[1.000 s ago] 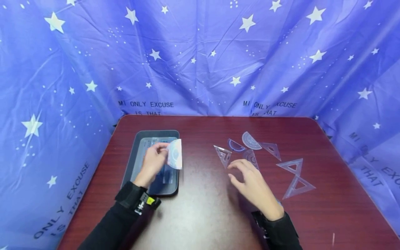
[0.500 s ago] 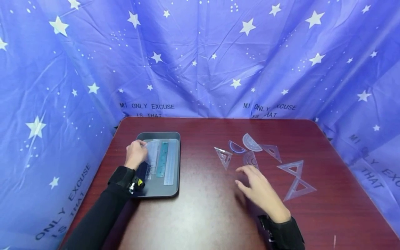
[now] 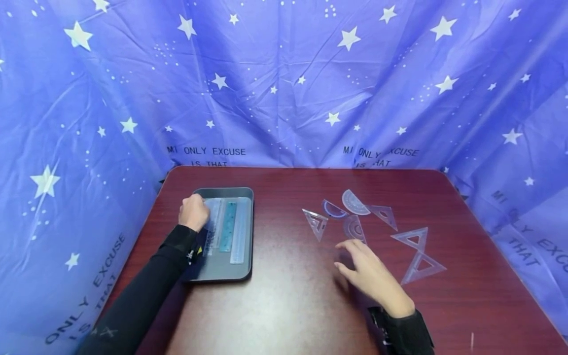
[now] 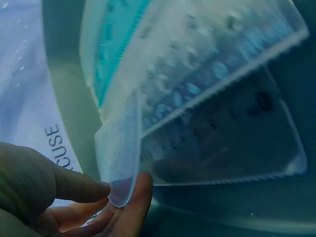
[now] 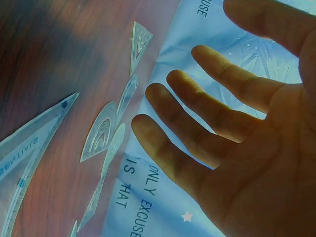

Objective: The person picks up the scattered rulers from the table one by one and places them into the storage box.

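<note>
Left hand (image 3: 194,212) is in a firm pinch, thumb and fingers gripping the rounded edge of a clear protractor (image 4: 120,155)! From the head view that fist-like hand sits at ten o'clock on the grey tray (image 3: 219,272), knuckles up and covering its catch. The left-wrist view gives it away: protractor tipped up steeply, over the tray. Is its far end touching the clear ruler (image 4: 197,69) behind? Cannot tell. Across the tray floor toward three o'clock, a teal ruler (image 3: 228,227) lies between clear ones.

Over to three o'clock on the table (image 3: 275,305), and right hand (image 3: 372,274) is relaxed, released, grasping nothing, fingers spread and gently bent! Whether it rests on the wood, cannot tell. Look at the spread around it: a small triangle (image 3: 317,230) off at ten o'clock, a blue-edged protractor (image 3: 336,212) at eleven, a ringed protractor (image 3: 353,228) nearer on that same line, a pale protractor (image 3: 353,203) between eleven and twelve. Just past twelve comes a slim triangle (image 3: 380,211). Then two larger ones, the upper triangle (image 3: 421,236) between one and two, the lower triangle (image 3: 412,272) near three, corner to corner.
</note>
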Tool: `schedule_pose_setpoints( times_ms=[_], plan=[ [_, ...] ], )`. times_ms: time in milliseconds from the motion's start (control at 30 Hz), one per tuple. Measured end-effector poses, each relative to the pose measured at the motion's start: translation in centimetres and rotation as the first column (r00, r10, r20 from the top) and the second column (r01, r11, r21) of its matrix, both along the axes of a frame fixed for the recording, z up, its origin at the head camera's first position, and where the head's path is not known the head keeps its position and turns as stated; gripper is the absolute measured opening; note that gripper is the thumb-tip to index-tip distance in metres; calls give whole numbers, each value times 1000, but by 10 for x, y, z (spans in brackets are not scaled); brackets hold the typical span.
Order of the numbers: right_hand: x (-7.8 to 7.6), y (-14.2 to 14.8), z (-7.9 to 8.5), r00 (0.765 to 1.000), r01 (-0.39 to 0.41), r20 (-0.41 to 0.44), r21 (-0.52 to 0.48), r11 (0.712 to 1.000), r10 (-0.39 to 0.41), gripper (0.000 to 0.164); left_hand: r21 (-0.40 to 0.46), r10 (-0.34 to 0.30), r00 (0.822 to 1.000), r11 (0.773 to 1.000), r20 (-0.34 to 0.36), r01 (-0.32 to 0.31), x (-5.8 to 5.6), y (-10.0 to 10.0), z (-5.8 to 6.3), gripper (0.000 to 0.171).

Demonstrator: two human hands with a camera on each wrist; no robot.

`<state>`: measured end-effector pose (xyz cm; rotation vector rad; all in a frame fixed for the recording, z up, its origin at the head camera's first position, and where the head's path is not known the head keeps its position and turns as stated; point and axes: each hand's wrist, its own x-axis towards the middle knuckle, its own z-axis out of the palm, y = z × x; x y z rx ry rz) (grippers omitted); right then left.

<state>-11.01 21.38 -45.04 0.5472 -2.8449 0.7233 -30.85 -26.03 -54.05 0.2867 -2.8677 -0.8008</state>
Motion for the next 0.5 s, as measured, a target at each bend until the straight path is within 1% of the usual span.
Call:
schedule_pose_setpoints(
  times_ms=[67,100,133,233,333,500],
  plan=[
    [0,1,0,1000,3,5,2,1000,-3,34,-20,-9,1000,1000,-25,9,2,3,0,26],
    [1,1,0,1000,5,6,2,1000,-5,34,-31,-15,999,999,-45,13,3,4,-1,24],
    [1,2,0,1000,6,7,1,1000,-6,35,-54,-2,998,999,-60,-1,-3,2,-9,20],
    [1,3,-1,1000,8,10,0,1000,-8,35,-84,-8,996,996,-93,0,-3,3,-13,15],
    [2,4,0,1000,12,16,-2,1000,-12,36,-115,-14,994,993,-108,2,-4,3,-17,16],
    [2,6,0,999,23,33,-5,1000,-23,37,-145,-45,992,989,-122,27,-4,4,-20,13]
  ],
)
